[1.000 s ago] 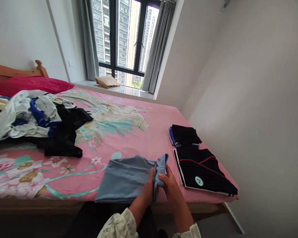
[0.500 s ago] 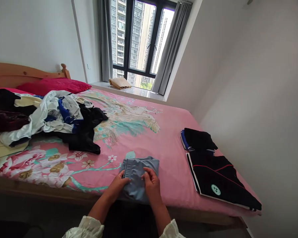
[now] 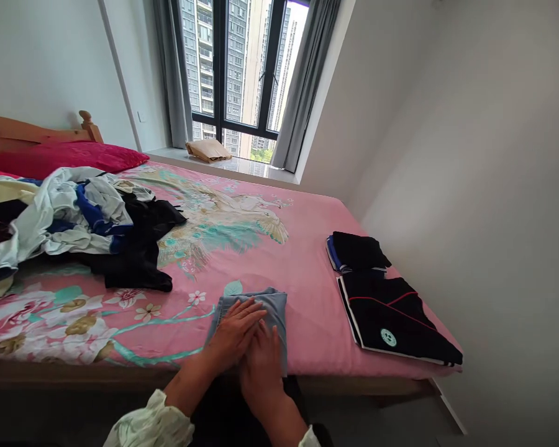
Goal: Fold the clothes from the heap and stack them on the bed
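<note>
A folded grey-blue garment [image 3: 276,305] lies at the front edge of the bed. My left hand [image 3: 236,329] rests flat on top of it, fingers stretched toward the upper right. My right hand [image 3: 263,363] presses on the cloth beside it, with fingers extended and the two hands touching. Both palms are face down, and neither grips anything. Much of the garment's middle is hidden under the hands.
A loose heap of clothes [image 3: 88,217] covers the bed's left side, near a red pillow [image 3: 74,156]. To the right lie a folded black shirt [image 3: 391,316] and a small black-and-blue folded stack [image 3: 359,251]. A brown package [image 3: 209,149] sits on the windowsill.
My left hand has moved from the garment's left edge onto its top. My right hand has opened from a pinch and flattened on the cloth. The view has shifted slightly right.
</note>
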The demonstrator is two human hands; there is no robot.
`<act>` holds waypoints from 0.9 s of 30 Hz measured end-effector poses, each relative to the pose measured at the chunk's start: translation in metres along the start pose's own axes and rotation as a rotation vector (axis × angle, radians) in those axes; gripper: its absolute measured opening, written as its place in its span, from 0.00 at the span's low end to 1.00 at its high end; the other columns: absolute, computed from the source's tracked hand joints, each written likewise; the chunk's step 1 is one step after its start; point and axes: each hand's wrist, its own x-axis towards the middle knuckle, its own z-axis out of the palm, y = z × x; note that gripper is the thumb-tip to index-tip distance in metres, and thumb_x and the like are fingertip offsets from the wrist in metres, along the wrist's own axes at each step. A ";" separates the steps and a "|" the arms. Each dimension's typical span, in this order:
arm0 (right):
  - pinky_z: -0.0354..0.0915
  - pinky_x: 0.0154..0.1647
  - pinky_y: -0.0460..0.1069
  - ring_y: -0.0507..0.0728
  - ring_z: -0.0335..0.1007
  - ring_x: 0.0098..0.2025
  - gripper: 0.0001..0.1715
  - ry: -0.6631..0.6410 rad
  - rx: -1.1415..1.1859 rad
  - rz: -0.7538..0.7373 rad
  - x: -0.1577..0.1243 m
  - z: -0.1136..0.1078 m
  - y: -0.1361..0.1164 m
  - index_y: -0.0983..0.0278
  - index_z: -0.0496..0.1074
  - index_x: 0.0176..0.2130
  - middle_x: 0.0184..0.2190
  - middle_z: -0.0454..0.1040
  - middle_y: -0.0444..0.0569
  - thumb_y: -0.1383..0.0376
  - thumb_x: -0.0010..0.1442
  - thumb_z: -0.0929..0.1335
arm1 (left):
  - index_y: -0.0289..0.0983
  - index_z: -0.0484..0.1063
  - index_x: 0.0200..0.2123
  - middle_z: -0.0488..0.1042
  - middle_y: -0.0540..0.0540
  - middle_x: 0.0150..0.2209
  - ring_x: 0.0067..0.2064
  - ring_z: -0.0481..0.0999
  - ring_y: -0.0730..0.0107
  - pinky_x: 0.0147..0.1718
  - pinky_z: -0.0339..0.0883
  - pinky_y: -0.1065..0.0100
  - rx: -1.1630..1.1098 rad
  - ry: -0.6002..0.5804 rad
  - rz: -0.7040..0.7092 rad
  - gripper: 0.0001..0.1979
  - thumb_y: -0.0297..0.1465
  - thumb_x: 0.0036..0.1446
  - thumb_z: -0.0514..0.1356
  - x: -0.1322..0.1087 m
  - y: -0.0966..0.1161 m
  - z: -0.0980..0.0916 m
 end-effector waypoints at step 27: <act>0.66 0.51 0.56 0.60 0.69 0.49 0.18 0.311 0.575 0.518 -0.045 -0.004 0.078 0.63 0.63 0.47 0.46 0.70 0.56 0.60 0.57 0.64 | 0.48 0.44 0.65 0.46 0.45 0.67 0.68 0.43 0.58 0.62 0.23 0.45 0.226 -0.335 0.099 0.33 0.49 0.59 0.48 0.040 -0.007 0.053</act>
